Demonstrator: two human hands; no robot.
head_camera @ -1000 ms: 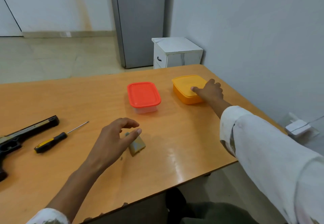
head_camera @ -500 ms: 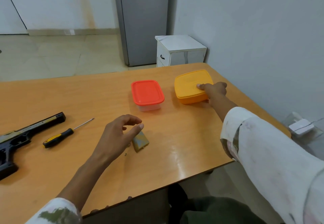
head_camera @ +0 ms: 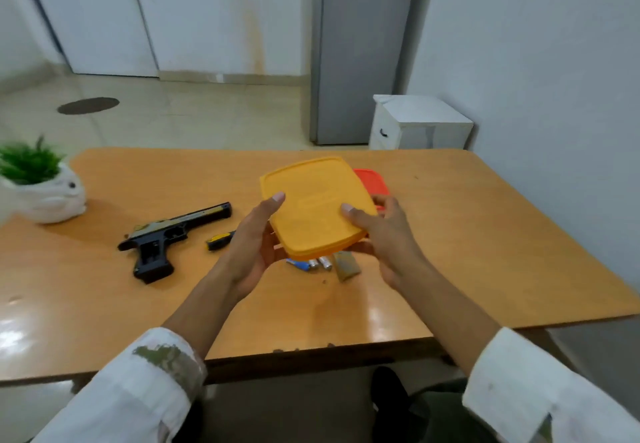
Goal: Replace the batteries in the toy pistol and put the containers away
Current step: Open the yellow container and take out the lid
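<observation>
The yellow box (head_camera: 311, 207) has left the tabletop (head_camera: 485, 234). Half a second ago it sat at the far right with only my right hand on its lid. Now I hold it up in both hands at the middle of the frame, lid on and tilted toward me. My left hand (head_camera: 254, 248), which hovered over the small cover piece (head_camera: 346, 264) before, grips the box's left edge, with the thumb flat on the lid and the fingers curled underneath. My right hand (head_camera: 389, 234) grips the right edge, thumb on the lid and fingers wrapped round the side. The red box (head_camera: 372, 181) peeks out just behind the yellow one, to its upper right. Below the held box a few batteries (head_camera: 311, 264) lie on the tabletop just beside the cover piece. The toy pistol (head_camera: 166, 234) lies left of centre, with the screwdriver (head_camera: 220, 241) just to its right, half hidden behind my left hand. A plant pot (head_camera: 45, 196) stands at the left edge.
</observation>
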